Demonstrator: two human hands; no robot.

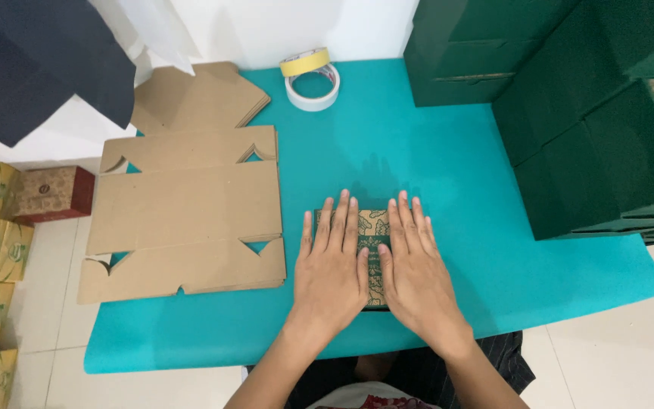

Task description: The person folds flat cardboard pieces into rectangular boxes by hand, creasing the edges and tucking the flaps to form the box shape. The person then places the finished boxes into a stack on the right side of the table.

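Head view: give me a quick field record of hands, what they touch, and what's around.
left hand: flat, palm down on patterned green box
right hand: flat on the same box, beside the left
surface: teal table
left of hands: stack of flat cardboard blanks
far edge: two tape rolls, one yellow, one white
right side: stacked dark green boxes

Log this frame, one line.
left hand: flat on green patterned box | right hand: flat on it | flat cardboard blanks beside
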